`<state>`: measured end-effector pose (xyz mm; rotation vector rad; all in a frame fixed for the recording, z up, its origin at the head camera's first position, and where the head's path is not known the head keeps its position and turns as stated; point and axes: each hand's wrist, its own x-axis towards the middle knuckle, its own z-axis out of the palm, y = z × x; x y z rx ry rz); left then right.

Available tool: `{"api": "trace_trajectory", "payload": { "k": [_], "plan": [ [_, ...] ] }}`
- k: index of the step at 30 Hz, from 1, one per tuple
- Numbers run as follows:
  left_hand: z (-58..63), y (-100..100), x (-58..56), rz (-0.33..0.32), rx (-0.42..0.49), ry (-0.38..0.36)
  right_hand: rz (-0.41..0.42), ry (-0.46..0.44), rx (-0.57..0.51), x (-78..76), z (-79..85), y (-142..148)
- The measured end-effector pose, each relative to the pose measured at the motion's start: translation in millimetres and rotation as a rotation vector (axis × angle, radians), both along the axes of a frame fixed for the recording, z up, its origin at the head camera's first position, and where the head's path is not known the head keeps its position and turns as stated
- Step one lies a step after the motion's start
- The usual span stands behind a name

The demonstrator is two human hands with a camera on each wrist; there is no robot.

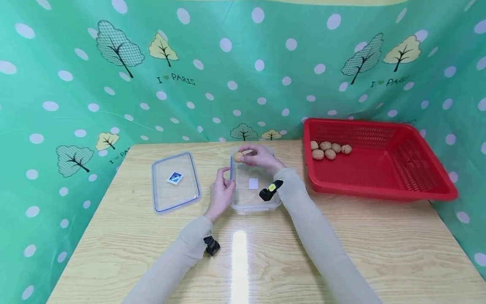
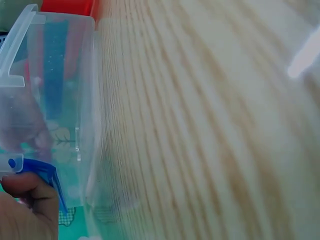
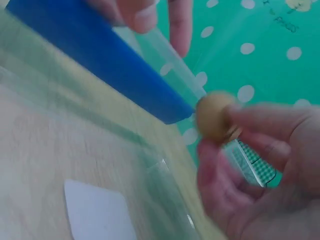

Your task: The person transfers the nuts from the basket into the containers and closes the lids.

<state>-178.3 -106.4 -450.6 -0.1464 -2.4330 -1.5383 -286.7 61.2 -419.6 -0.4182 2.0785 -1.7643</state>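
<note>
My right hand (image 1: 260, 159) pinches a walnut (image 1: 238, 157) between thumb and fingers, over the far left corner of a clear plastic container (image 1: 256, 207). In the right wrist view the walnut (image 3: 216, 117) is up at the rim, beside a blue side latch (image 3: 110, 60). My left hand (image 1: 221, 192) grips the container's left rim; the left wrist view has its thumb and curled finger at the blue latch (image 2: 37, 167). A white square label (image 1: 253, 183) shows at the container's bottom.
A red plastic basket (image 1: 379, 192) stands to the right, with several walnuts (image 1: 325, 146) at its left end. On the left lies a clear lid (image 1: 167, 166) with a blue seal and a blue-white sticker (image 1: 175, 177). A patterned green cloth (image 1: 212, 55) hangs behind the wooden table (image 1: 288, 261).
</note>
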Motion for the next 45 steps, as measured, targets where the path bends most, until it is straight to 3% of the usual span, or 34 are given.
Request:
{"api": "trace_trajectory", "payload": {
  "k": [7,12,16,22,28,35,40,45],
  "plan": [
    [-1.3,-4,-5.3,-0.026,0.110,-0.097,-0.006,-0.007,0.122,-3.5,-5.5,-3],
    [-1.8,-10,-11.2,-0.093,0.194,-0.184,-0.026,0.011,0.223,-3.1,-5.0,-7],
    [-3.4,-15,-18.1,-0.158,0.224,-0.257,-0.050,0.048,0.307,-3.7,-6.3,-8],
    [2.2,-19,-25.6,-0.214,0.193,-0.327,-0.049,0.021,0.308,-2.9,-6.4,-7],
    [5.9,-16,-34.2,-0.152,0.059,-0.225,-0.063,-0.005,0.293,-2.3,-5.9,-5],
    [3.4,-5,-36.0,-0.042,0.038,-0.132,-0.089,0.061,0.300,-1.0,-3.9,-5],
    [3.8,-2,-35.4,-0.030,0.021,-0.107,-0.058,0.158,0.302,5.2,4.1,2],
    [4.5,-2,-35.0,-0.030,0.024,-0.109,-0.014,0.212,0.207,13.9,23.7,12]
  ]
}}
